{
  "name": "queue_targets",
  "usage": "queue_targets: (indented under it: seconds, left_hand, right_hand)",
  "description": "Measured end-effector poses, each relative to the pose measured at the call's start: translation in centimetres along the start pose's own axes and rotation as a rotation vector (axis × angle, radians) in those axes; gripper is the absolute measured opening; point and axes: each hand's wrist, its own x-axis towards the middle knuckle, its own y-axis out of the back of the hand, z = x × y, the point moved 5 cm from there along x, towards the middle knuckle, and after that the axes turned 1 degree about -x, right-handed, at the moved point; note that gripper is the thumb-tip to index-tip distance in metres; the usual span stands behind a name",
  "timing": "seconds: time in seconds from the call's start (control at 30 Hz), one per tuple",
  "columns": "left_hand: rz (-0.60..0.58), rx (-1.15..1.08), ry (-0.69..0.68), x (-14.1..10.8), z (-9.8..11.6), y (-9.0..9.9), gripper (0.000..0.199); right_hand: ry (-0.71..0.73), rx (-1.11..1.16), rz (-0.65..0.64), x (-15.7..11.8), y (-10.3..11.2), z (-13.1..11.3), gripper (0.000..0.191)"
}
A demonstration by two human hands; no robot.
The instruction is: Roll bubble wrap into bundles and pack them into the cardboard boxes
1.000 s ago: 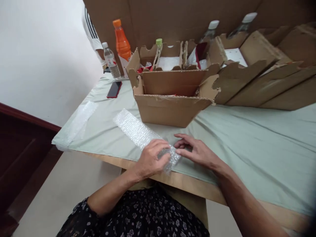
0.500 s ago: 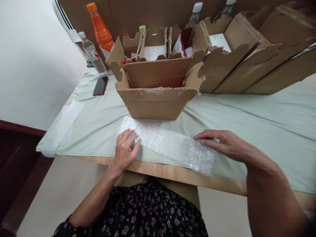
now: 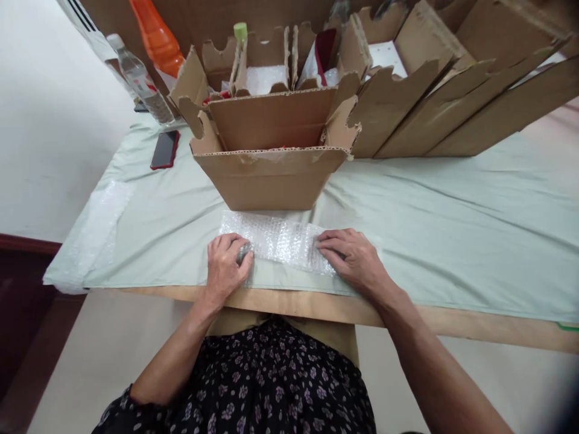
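A strip of clear bubble wrap (image 3: pixel 283 241) lies across the cloth near the table's front edge, just before the front cardboard box. My left hand (image 3: pixel 226 262) is curled at the strip's left end, with a greyish, see-through bit showing between thumb and forefinger. At the right end, my right hand (image 3: pixel 350 256) has its bent fingers closed on the wrap. Its fingertips are partly hidden in the plastic. The strip looks shorter on the right, as if folded over there.
The front cardboard box (image 3: pixel 266 181) stands open, with several more open boxes (image 3: pixel 407 114) behind and to the right. A phone (image 3: pixel 165 149) lies at left, near a clear bottle (image 3: pixel 142 84) and an orange bottle (image 3: pixel 158 39). More bubble wrap (image 3: pixel 97 226) hangs over the left corner.
My right hand has moved left along the strip, bringing its right end inward. My left hand stays at the left end. The whole view has shifted slightly.
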Motion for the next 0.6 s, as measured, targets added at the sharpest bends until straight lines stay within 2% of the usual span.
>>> queue_targets:
  seconds: [0.13, 0.2, 0.4, 0.6]
  left_hand:
    - [0.043, -0.02, 0.005, -0.1, 0.0, 0.2, 0.017]
    - [0.053, -0.021, 0.034, -0.2, -0.1, 0.3, 0.017]
    - [0.054, 0.046, 0.087, -0.5, -0.3, 0.3, 0.014]
    - [0.027, 0.073, 0.062, -1.1, -0.9, 0.9, 0.014]
  right_hand:
    - [0.064, 0.019, -0.065, -0.6, 0.6, -0.1, 0.023]
    - [0.104, -0.012, -0.104, -0.9, 0.7, -0.5, 0.029]
    - [0.089, -0.104, -0.007, -1.4, 0.5, -1.2, 0.027]
    - [0.076, -0.07, -0.06, -1.2, 1.0, -1.3, 0.035]
